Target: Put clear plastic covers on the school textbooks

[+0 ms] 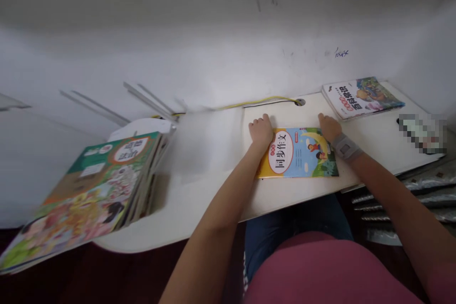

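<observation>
Yellow-and-blue paper fronts the rectangular book [302, 157] between my curled left hand [261, 131] and curled right hand [329, 128]. Whether either grips it, I cannot tell.

We have a wide lane across the white tabletop [188, 211] between the thick book stack [92, 190] and our left hand [261, 132]; beyond it the wall [221, 66] stops us — a yellow cable [256, 101] runs along its foot. Past our right hand [329, 129], the smaller book pile [361, 97] leaves us only a narrow gap
</observation>
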### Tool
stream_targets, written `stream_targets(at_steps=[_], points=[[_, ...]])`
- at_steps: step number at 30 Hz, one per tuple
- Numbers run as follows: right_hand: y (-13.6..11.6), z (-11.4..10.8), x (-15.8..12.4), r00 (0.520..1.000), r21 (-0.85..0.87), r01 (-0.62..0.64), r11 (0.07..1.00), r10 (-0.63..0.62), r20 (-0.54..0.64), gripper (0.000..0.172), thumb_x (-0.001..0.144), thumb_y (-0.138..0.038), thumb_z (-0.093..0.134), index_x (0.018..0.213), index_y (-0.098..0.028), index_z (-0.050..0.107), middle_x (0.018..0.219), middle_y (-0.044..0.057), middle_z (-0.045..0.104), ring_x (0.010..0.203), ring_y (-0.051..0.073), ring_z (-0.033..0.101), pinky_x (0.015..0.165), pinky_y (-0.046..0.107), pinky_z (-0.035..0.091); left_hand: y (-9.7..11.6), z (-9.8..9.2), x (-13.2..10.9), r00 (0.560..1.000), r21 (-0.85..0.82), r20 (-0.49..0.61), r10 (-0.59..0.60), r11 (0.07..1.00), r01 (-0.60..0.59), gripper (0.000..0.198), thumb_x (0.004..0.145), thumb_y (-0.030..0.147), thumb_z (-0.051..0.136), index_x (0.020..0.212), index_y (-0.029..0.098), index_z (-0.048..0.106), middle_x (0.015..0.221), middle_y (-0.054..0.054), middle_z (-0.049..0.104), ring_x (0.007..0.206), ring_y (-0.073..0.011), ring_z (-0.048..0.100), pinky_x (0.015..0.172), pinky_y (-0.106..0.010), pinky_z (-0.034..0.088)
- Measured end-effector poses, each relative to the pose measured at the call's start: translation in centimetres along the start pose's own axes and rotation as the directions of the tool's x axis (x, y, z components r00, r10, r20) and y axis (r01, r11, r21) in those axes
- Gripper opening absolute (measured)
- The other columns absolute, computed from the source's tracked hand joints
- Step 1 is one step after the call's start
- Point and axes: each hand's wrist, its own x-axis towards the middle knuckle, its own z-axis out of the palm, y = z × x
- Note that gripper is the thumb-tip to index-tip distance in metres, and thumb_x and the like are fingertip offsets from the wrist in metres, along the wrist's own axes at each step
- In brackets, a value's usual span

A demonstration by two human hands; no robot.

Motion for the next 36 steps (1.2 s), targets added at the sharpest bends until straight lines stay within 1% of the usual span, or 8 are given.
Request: stream_targets(at_steps=[2, 5, 9, 13, 18, 27, 32, 36], points=[[-0.5, 0.0, 1.3, 0.998, 0.001, 0.063, 0.998, -0.063, 0.013, 0.029, 0.091, -0.009, 0.029, 0.113, -0.009, 0.047, 0.098, 0.018, 0.061, 0.091, 0.024, 0.058, 0.073, 0.031, 0.041, -0.1, -0.4, -1.3, 0.997, 0.005, -0.080, 0.022, 1.000, -0.022, 0.040, 0.084, 0.014, 0.038, 0.123, 0.010, 0.045, 0.125, -0.022, 0.052, 0.119, -0.0312, 0.044, 0.096, -0.043, 0.030], [-0.2, 0.1, 2.4, 0.991, 0.011, 0.132, 0.991, -0.133, 0.027, 0.028, 0.090, -0.007, 0.031, 0.113, -0.005, 0.048, 0.098, 0.019, 0.062, 0.090, 0.023, 0.057, 0.076, 0.031, 0.040, 1.3, -0.2, -3.6, 0.958, -0.010, -0.133, 0.255, 0.966, -0.259, 0.042, 0.093, 0.024, 0.028, 0.129, 0.011, 0.044, 0.137, -0.018, 0.045, 0.127, -0.0267, 0.038, 0.104, -0.040, 0.027], [0.5, -0.3, 2.4, 0.989, 0.018, 0.145, 0.989, -0.145, 0.006, 0.030, 0.089, -0.006, 0.029, 0.112, -0.004, 0.049, 0.098, 0.019, 0.062, 0.091, 0.024, 0.056, 0.078, 0.032, 0.040, 3.6, 1.2, -5.9, 0.882, -0.017, 0.067, 0.467, 0.884, -0.467, 0.061, 0.093, 0.051, 0.024, 0.138, 0.014, 0.039, 0.146, -0.014, 0.037, 0.136, -0.0329, 0.026, 0.109, -0.049, 0.018], [-2.3, -1.0, 0.9, 0.984, 0.026, 0.151, 0.988, -0.148, -0.098, 0.034, 0.093, -0.015, 0.027, 0.117, -0.006, 0.049, 0.121, 0.025, 0.053, 0.111, 0.029, 0.049, 0.089, 0.040, 0.039, 4.7, 2.3, -6.3, 0.909, -0.011, 0.131, 0.396, 0.917, -0.398, 0.072, 0.089, 0.061, 0.022, 0.144, 0.015, 0.029, 0.152, -0.015, 0.024, 0.138, -0.0398, 0.017, 0.108, -0.056, 0.015], [-7.5, 0.1, -1.1, 0.881, 0.145, 0.463, 0.875, -0.436, -0.183, 0.049, 0.098, -0.036, 0.019, 0.128, -0.010, 0.048, 0.138, 0.012, 0.048, 0.127, 0.021, 0.041, 0.105, 0.034, 0.031, 4.5, 2.7, -5.7, 0.912, 0.003, 0.092, 0.401, 0.915, -0.403, 0.060, 0.091, 0.043, 0.033, 0.143, 0.014, 0.031, 0.148, -0.014, 0.034, 0.137, -0.0346, 0.024, 0.109, -0.050, 0.017], [1.3, 2.6, -0.9, 0.917, 0.040, 0.391, 0.919, -0.386, -0.105, 0.053, 0.095, -0.036, 0.027, 0.134, -0.003, 0.042, 0.142, 0.019, 0.042, 0.133, 0.026, 0.035, 0.105, 0.041, 0.029, -1.0, 1.5, -4.4, 0.983, -0.016, -0.054, 0.177, 0.984, -0.178, 0.047, 0.092, 0.034, 0.030, 0.127, 0.009, 0.047, 0.135, -0.018, 0.048, 0.128, -0.0282, 0.040, 0.105, -0.041, 0.029], [0.5, 2.2, -0.7, 0.929, -0.009, 0.342, 0.940, -0.340, -0.149, 0.047, 0.093, -0.031, 0.030, 0.126, -0.006, 0.050, 0.132, 0.020, 0.052, 0.122, 0.029, 0.045, 0.101, 0.045, 0.027, -1.5, 1.6, -4.6, 0.995, -0.376, -0.072, -0.069, 0.926, 0.037, 0.053, 0.085, 0.032, 0.045, 0.131, 0.004, 0.043, 0.140, -0.023, 0.042, 0.134, -0.0345, 0.030, 0.110, -0.049, 0.018], [-0.8, 1.6, -0.6, 0.933, -0.026, 0.303, 0.953, -0.302, -0.195, 0.039, 0.092, -0.029, 0.033, 0.108, -0.008, 0.061, 0.110, 0.020, 0.062, 0.103, 0.028, 0.052, 0.089, 0.040, 0.033, -2.5, 0.9, -3.9, 0.988, -0.581, -0.019, -0.152, 0.806, 0.112, 0.051, 0.081, 0.027, 0.049, 0.129, 0.010, 0.046, 0.127, -0.019, 0.056, 0.123, -0.0305, 0.047, 0.104, -0.045, 0.032]])
